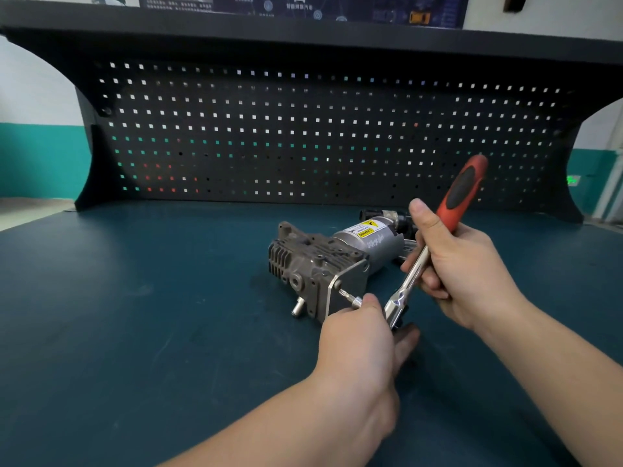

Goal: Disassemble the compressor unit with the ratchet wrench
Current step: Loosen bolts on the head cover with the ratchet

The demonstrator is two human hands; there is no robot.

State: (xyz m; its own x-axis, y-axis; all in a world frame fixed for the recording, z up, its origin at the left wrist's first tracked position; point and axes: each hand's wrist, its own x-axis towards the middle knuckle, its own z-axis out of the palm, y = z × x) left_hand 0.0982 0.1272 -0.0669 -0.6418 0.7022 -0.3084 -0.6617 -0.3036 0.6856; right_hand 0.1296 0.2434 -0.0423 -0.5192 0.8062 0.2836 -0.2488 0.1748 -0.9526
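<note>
On green bench mat [135, 332], head view: compressor unit [332, 261] lying on side, centre. Left hand [357, 335] pinching long bolt [349, 297], backing out of end plate [350, 284]. Right hand [462, 267] wrapping fingers round ratchet wrench [435, 244], head hanging free nr left fingers. Risks: bolt dropping/rolling off once threads clear; unit unclamped, prob shifting; wrench head knocking knuckles.

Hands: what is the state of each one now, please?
Left hand: fingers pinch a bolt sticking out of the compressor unit.
Right hand: grips the ratchet wrench.

Matt cast-metal compressor unit [317, 264], glossy chrome ratchet wrench [409, 281], matt workbench [135, 315]
</note>
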